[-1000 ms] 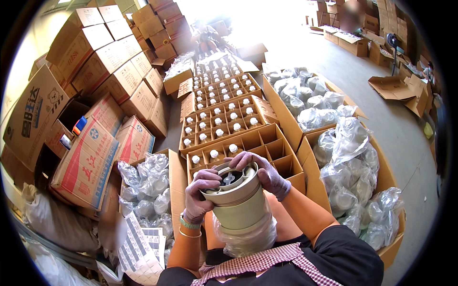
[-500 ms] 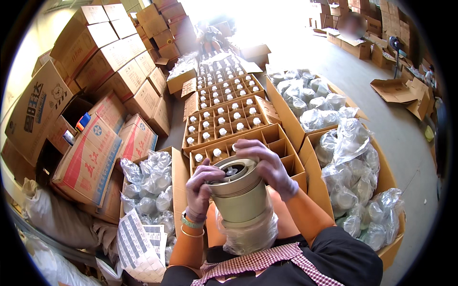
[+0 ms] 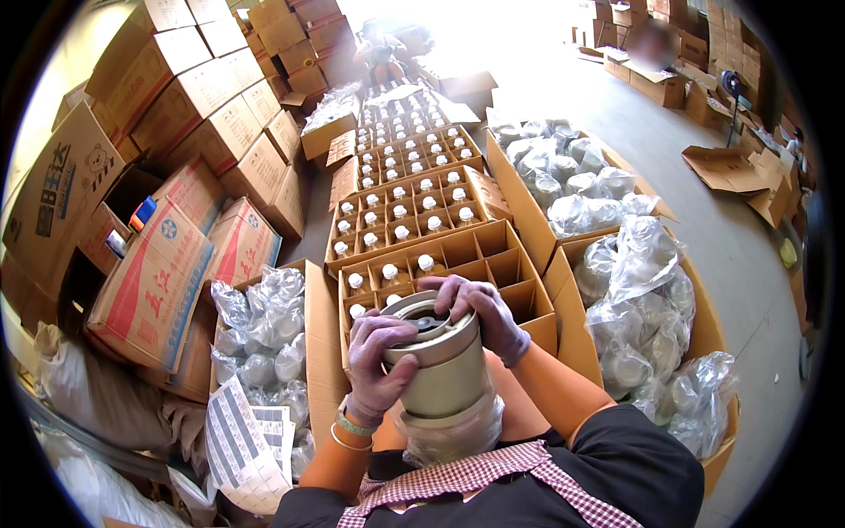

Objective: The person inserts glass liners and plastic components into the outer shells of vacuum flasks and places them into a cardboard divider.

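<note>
Grey-green is shown by the rigid cylindrical container [image 3: 447,383], maroon-and-white checks by the long cloth strip [image 3: 466,461].

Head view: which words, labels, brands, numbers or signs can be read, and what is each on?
I won't copy wording, but print stands here:
Carton flap, far left: large dark characters beside a bear drawing.
Red-and-blue printed carton: large red characters, blue emblem, smaller blue print.
Stacked boxes: faint print, too small to read.
Paper sheets: dense rows, too small to read.
Held grey-green cylinder: no lettering visible.
</note>
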The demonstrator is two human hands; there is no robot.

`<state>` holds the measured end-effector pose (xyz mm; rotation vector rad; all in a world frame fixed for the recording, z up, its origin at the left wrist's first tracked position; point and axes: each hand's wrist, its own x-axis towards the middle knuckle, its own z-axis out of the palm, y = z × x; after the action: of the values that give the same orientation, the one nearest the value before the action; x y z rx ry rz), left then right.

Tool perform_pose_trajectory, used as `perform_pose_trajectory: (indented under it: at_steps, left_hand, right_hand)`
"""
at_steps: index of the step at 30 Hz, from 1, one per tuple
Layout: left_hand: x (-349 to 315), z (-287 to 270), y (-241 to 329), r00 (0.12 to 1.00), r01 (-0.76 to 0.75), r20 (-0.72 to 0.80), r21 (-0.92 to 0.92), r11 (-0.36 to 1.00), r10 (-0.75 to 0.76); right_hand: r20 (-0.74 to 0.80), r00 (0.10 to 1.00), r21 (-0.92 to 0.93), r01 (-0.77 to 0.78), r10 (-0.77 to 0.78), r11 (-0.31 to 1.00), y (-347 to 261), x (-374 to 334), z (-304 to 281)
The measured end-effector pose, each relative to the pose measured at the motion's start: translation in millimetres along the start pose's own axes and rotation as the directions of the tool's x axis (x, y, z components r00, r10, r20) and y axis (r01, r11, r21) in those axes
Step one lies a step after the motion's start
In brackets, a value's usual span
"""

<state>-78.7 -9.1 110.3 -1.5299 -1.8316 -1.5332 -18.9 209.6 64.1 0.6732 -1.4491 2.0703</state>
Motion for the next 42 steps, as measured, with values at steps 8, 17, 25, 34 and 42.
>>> perform_pose_trajectory:
  at_steps: [8, 17, 25, 34, 42]
  left_hand:
    - [22.3, 28.8, 64.5, 1.0, 0.018, 0.004, 0.437, 0.899, -0.022]
    - [30.6, 37.5, -74.2, 0.941, 0.262, 0.225, -0.957, 0.126, -0.252]
    - [4.7, 18.3, -41.5, 0.974, 0.204, 0.014, -0.476, 0.855, -0.225]
    - [28.6, 37.7, 76.5, 0.998, -0.029, 0.061, 0.629, 0.777, -0.011]
    - [16.7, -0.9, -63.4, 0.913, 0.394, 0.284, -0.797, 0.458, -0.292]
  right_hand:
    - [0.103, 0.993, 0.71, -0.111, 0.054, 0.696, 61.4, 27.8, 5.3]
    - [-0.071, 0.969, -0.701, 0.12, -0.237, 0.703, -80.7, 4.1, 59.3]
    - [-0.121, 0.988, -0.321, 0.05, -0.093, 0.946, -18.1, -10.3, 12.8]
    - [0.119, 0.993, 0.841, -0.089, -0.023, 0.533, 91.5, 27.8, 6.7]
    - [-0.212, 0.95, -0.711, 0.011, -0.23, 0.703, -53.4, -3.1, 76.9]
